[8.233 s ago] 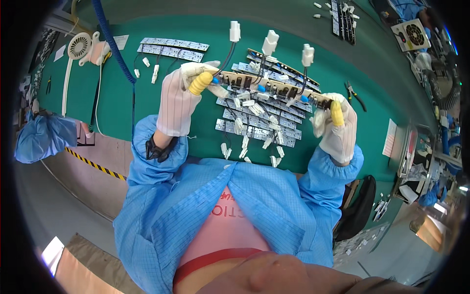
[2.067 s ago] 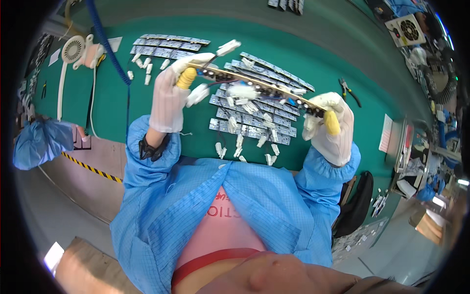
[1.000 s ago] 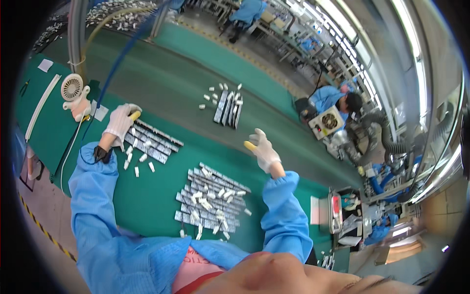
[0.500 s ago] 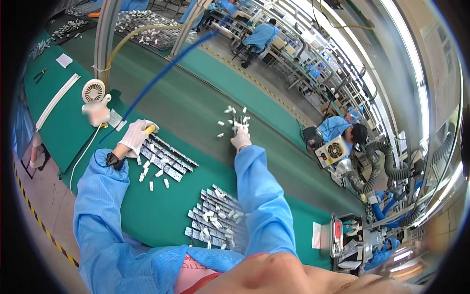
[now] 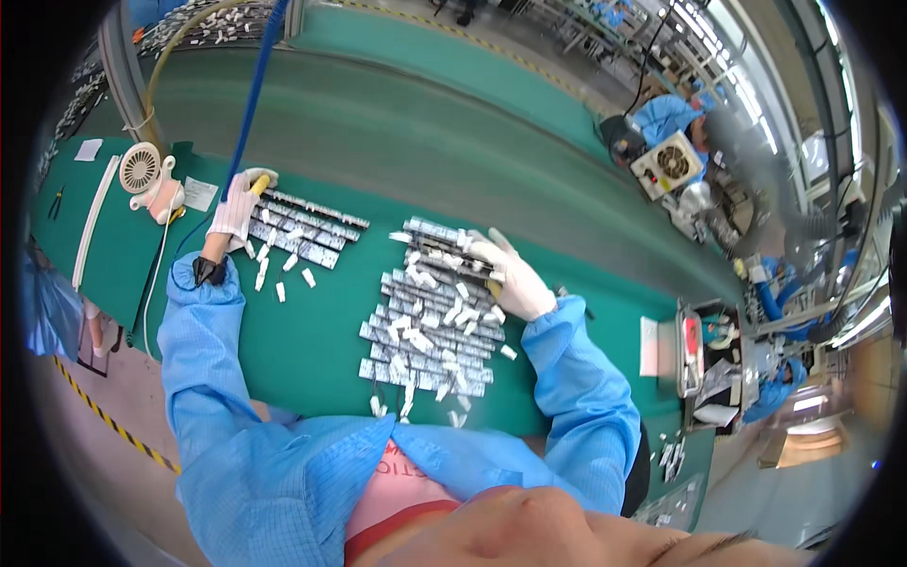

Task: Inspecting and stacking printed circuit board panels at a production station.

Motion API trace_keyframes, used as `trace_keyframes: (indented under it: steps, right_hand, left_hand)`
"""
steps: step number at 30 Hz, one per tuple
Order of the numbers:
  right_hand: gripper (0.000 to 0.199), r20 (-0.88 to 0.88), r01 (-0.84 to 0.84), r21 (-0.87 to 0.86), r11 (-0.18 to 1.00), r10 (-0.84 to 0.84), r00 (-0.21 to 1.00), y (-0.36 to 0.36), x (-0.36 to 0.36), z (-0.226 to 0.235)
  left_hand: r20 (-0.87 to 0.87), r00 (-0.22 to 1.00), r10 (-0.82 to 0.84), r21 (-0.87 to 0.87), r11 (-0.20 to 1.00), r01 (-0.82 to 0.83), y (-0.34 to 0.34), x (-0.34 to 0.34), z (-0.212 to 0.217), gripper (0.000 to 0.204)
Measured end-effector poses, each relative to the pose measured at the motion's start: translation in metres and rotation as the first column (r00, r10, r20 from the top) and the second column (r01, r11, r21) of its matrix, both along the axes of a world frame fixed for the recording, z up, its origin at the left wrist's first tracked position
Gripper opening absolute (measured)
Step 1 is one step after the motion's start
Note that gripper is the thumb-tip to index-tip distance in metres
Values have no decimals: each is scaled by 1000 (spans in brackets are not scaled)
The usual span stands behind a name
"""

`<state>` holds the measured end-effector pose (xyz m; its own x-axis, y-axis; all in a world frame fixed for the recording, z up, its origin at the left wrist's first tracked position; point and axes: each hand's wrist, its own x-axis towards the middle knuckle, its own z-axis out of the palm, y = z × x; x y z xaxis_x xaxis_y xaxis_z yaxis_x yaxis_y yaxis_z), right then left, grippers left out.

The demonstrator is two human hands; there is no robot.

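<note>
White-gloved right hand point(image 5: 518, 282): gripping right ends of circuit-board strips point(image 5: 442, 256), their length running left.
Left hand point(image 5: 232, 206): by leftmost strips point(image 5: 307, 230); grip unclear.

Several long, narrow circuit-board strips of pale grey colour point(image 5: 298, 227) lie on the person's left, side by side, sloping a little downward to the right; the farthest one looks darker. The bigger pile of similar grey circuit-board strips point(image 5: 378, 331) lies nearer the middle, in overlapping rows. At its far end there is a close bunch of strips point(image 5: 436, 232), its right end covered. Small white plastic connectors point(image 5: 308, 278) are scattered over and beside both groups.
</note>
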<state>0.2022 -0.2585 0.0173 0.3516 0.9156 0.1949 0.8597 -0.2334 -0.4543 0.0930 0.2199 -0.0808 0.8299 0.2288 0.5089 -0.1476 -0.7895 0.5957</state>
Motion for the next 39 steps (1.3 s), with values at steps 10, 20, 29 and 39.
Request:
trace_keyframes:
  steps: [10,20,29,39]
  right_hand:
    - [60,520,485,-212,848,-322,791,-62,17,8]
    - [34,148,590,-102,801,-574,805,-23,38,-31]
    - [25,-824,761,471,447,-86,560,-18,-10,28]
    - [36,-930,576,33,817,-185,316,-41,-104,62]
  left_hand:
    - [2,989,150,242,959,-146,-87,-45,95,25]
    - [-161,920,-357,106,921,376,-230,-69,105,21]
    - [-129,928,-350,-66,937,344,-237,-80,104,25]
    - [289,796,-531,-785,345,515,-249,-96,112,55]
